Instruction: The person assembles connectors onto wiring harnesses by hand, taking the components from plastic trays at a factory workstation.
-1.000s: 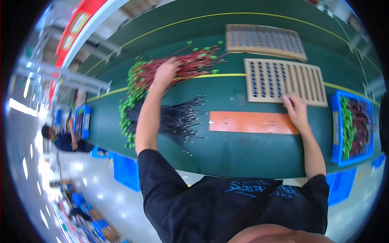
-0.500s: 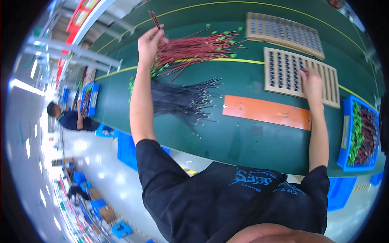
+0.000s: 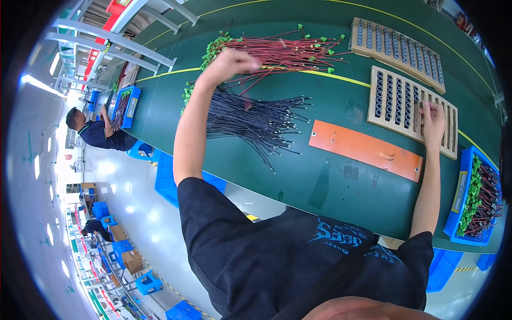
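My left hand [image 3: 233, 63] hovers over a spread bundle of red wires [image 3: 290, 52] with green connectors. Its fingers are bent and smeared by motion, so I cannot make out anything in them. Nearer to me lies a bundle of black wires [image 3: 250, 118] with bare-looking metallic tips. My right hand [image 3: 433, 120] is at a slotted light-wood rack [image 3: 377, 128], thumb and fingers pinched together beside rows of small black ring-like parts [image 3: 398, 101]. Whatever sits between those fingertips is hidden.
A second rack [image 3: 394, 52] of similar parts lies beyond. An orange strip [image 3: 362, 150] rests on the green table [image 3: 256, 178]. At right stands a blue bin [image 3: 460, 205] holding wires with green connectors. Another person [image 3: 98, 130] works at far left beside another blue bin [image 3: 132, 106].
The view has shifted. My left hand has come down and right across the red bundle; the few wires it held up no longer show in it. My right hand stays at the near rack.
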Available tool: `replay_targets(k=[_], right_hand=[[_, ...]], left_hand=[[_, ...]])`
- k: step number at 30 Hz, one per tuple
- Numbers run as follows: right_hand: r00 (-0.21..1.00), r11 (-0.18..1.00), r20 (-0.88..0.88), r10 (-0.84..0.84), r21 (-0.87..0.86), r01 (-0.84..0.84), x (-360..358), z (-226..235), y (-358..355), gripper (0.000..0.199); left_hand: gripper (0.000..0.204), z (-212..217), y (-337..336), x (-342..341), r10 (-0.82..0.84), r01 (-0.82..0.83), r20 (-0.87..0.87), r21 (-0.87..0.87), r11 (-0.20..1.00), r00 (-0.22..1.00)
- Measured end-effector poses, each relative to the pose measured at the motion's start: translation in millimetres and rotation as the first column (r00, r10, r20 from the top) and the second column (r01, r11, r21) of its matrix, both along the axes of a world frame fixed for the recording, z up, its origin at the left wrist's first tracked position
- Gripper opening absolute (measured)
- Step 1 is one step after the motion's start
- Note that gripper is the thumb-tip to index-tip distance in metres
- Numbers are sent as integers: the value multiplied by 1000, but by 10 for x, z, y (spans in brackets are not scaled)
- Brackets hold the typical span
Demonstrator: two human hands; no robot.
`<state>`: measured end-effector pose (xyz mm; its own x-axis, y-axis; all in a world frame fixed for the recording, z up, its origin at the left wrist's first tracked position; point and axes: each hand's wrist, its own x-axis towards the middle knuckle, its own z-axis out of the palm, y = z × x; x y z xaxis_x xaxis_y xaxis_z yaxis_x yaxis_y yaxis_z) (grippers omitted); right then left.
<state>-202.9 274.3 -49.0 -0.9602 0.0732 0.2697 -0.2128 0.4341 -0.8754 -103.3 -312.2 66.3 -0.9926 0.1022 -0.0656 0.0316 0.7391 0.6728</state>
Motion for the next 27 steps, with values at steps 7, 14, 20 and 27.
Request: replay_targets(k=[7,14,20,27], right_hand=[[999,994,-12,29,106,-28,7,-13,-20,28],[1000,981,-14,8,193,-6,33,26,-42,29],[1000,973,1,2,231,-2,36,45,-56,30],[1000,978,-4,24,209,-22,62,44,-77,30]], left_hand=[[18,-343,394,315,-301,342,168,-337,877,939],[21,-295,366,424,-274,337,216,-356,872,937],[21,-282,328,567,-312,357,178,-375,855,933],[13,26,156,644,-35,29,-88,-74,997,996]])
